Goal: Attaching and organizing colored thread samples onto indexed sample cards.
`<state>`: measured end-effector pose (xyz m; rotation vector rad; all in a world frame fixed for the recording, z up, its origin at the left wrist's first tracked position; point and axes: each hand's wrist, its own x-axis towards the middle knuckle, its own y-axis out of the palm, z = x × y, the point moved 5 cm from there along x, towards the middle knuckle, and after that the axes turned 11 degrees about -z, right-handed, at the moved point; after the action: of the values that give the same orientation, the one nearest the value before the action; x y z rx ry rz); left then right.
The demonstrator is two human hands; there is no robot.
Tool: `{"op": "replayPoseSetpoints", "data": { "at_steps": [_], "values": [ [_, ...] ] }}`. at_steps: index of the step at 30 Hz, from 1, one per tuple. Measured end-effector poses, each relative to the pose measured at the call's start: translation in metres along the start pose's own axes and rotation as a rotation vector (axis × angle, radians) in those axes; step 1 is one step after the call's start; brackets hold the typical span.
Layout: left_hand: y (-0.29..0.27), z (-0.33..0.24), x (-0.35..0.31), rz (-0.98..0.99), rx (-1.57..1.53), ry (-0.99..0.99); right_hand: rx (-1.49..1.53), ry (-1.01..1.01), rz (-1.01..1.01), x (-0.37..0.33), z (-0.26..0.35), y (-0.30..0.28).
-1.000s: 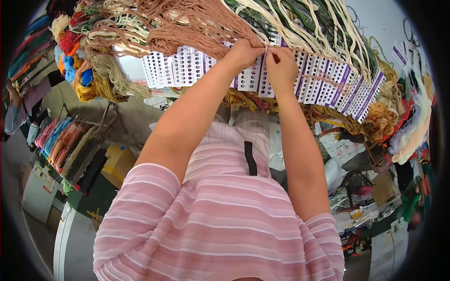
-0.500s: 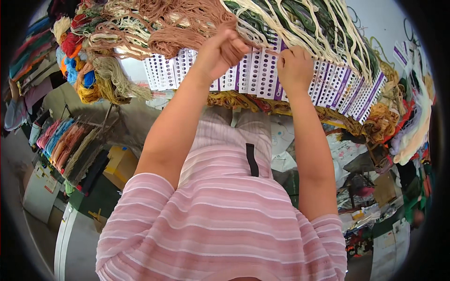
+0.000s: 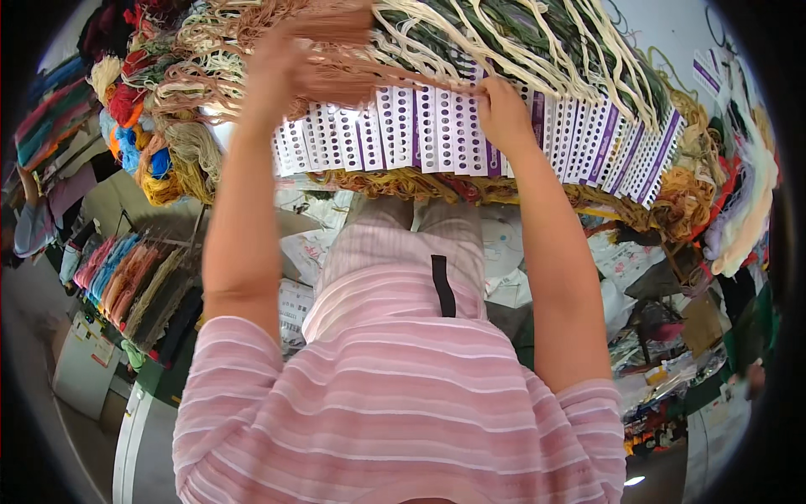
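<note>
My right hand (image 3: 507, 115) pinches the end of a brown thread strand (image 3: 424, 81) above a row of white and purple hole-punched cards (image 3: 445, 126). The strand runs leftward, taut, into a fanned bundle of brown thread (image 3: 336, 80). At that bundle's left end is my left hand (image 3: 275, 71), smeared by motion, so its fingers cannot be made out. Cream and dark green thread hanks (image 3: 520, 38) lie across the cards' far side. Some brown and cream hanks (image 3: 210, 59) lie beyond my left hand.
Mustard thread (image 3: 395, 183) hangs below the cards along the near edge. Colourful skeins (image 3: 155, 160) bunch at the left end, and pale loose hanks (image 3: 739, 218) hang at the right. A rack of coloured thread (image 3: 134, 269) stands lower left. Another person's sleeve (image 3: 34, 227) shows at far left.
My left hand has swept left, away from my right hand, and the brown thread now stretches and fans between them. My right hand has shifted slightly left, still pinching.
</note>
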<state>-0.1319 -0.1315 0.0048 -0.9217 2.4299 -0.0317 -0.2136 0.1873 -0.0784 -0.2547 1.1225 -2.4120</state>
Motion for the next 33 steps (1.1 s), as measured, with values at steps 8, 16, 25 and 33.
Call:
{"op": "replayPoseSetpoints", "data": {
  "at_steps": [8,16,25,33],
  "values": [
    [-0.077,-0.120,0.001,-0.269,0.040,0.451,0.056,0.125,-0.037,-0.006,0.014,-0.013],
    [0.062,0.014,-0.043,0.136,0.088,-0.126,0.102,0.176,-0.190,-0.005,0.042,-0.013],
    [0.152,0.069,-0.055,0.157,0.679,0.644,0.151,0.289,-0.255,-0.022,0.015,-0.007],
    [0.143,0.043,-0.038,0.333,0.609,0.583,0.129,0.304,-0.168,-0.029,0.012,0.002]
  ]
}}
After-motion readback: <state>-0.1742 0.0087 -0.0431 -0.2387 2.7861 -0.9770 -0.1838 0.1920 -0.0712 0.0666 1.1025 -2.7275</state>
